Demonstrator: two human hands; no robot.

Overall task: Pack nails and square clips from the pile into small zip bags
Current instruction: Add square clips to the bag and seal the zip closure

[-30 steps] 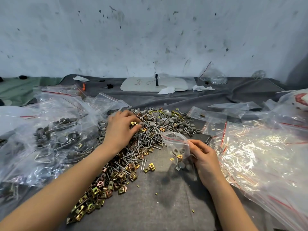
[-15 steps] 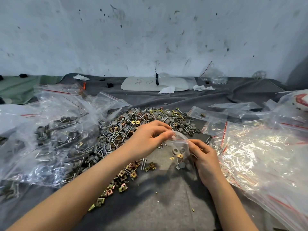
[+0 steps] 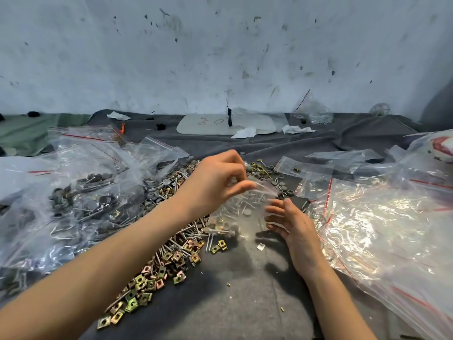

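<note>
A long pile of nails, grey caps and brass square clips (image 3: 171,253) runs across the dark cloth from the centre to the lower left. Above its right edge hangs a small clear zip bag (image 3: 247,212), blurred by motion, with a few parts inside. My left hand (image 3: 215,182) is raised over the pile and pinches the bag's top edge between thumb and fingers. Just right of the bag, my right hand (image 3: 294,224) has its fingers spread and straight; I cannot tell whether they touch the plastic.
Large clear bags of packed parts (image 3: 73,197) lie on the left, and a heap of red-striped zip bags (image 3: 380,229) lies on the right. Small flat zip bags (image 3: 299,168) sit behind the pile. A white board (image 3: 225,123) lies by the wall.
My left hand left the pile, came to the bag's mouth and lifted the bag by its top. My right hand let go of the bag and opened beside it.
</note>
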